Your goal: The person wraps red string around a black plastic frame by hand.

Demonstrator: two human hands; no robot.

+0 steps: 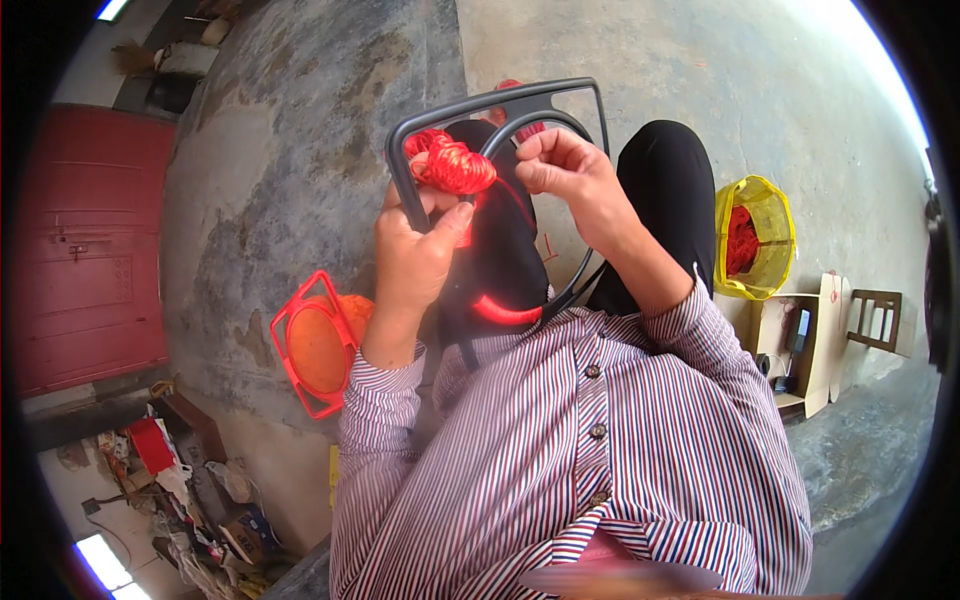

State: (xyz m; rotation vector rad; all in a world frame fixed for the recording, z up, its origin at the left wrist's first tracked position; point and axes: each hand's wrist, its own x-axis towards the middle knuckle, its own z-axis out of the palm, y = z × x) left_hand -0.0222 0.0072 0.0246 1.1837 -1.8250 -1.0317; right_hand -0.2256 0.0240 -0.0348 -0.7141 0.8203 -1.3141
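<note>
My left hand (415, 235) is closed around one side of a dark grey tubular frame (490, 97) and a bundle of shiny red cord (460, 167). The frame has a squared outer bar and a curved inner ring, and it rests over my lap. A band of red winding (505, 312) covers the near part of the ring. Just right of the bundle is my right hand (565, 175), with thumb and forefinger pinched together beside the ring. A thin red strand runs down from the bundle; whether the pinch holds any cord is too small to tell.
On the floor to my left stands an orange-red frame with a round orange panel (320, 345). To my right are a yellow basket (770, 285) with red cord inside and an opened cardboard box (825, 345). Clutter (190, 490) lies at lower left, below a red door (100, 250).
</note>
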